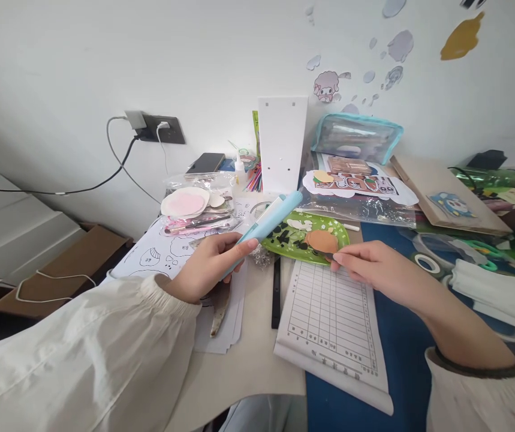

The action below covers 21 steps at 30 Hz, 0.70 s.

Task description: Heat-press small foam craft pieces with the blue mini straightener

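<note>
light-blue tool (273, 223), green tray (279, 246) with white dots, white sleeves (90, 354)

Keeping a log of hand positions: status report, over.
Left hand gripping light blue tool. Right hand pinching small dark piece at green tray's edge. Tool partly blocks tray view.

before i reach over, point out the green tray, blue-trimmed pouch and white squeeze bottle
Green tray (342, 228): head view, right rim
Blue-trimmed pouch (357, 137): head view, clear front
White squeeze bottle (240, 174): head view, body below nozzle

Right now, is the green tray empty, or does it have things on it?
Not empty: the green tray has small black pieces and white pieces lying on it.
</note>
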Available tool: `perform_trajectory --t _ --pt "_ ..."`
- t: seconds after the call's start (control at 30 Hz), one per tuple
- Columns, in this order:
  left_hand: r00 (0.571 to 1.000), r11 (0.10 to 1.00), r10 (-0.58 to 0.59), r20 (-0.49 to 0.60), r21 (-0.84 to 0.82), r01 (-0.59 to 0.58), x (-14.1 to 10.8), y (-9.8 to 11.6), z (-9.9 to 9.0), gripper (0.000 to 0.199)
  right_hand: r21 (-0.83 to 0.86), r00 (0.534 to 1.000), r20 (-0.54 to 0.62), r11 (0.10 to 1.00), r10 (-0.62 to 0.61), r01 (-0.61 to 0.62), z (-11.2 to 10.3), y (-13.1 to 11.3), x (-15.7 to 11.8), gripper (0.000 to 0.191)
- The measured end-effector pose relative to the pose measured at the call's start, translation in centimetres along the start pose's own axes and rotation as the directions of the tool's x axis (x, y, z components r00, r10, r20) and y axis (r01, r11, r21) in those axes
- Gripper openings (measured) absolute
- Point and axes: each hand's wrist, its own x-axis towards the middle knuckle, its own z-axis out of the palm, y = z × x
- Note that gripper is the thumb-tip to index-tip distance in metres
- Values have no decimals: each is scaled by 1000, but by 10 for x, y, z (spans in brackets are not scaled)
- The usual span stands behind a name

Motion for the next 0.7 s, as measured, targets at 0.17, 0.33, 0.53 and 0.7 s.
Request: perform_trajectory --t 0.17,0.33,0.53,0.7 --pt "999 1000 -20 28 12 19 1 2 -1 42 -64 1000 9 998 15 -15 1 -2 -1 39" --pt "1000 1000 -6 27 19 5 0 3 -1 42 -84 999 0 995 45 -45 0 -5 -1 40" --pt "1000 1000 -8 4 -22 8 1 1 0 42 -82 999 -30 997 14 -16 0 -8 -6 42" --pt "1000 998 -16 -12 -62 15 2 -1 0 44 -118 960 -190 975 -208 188 3 -9 -4 30"
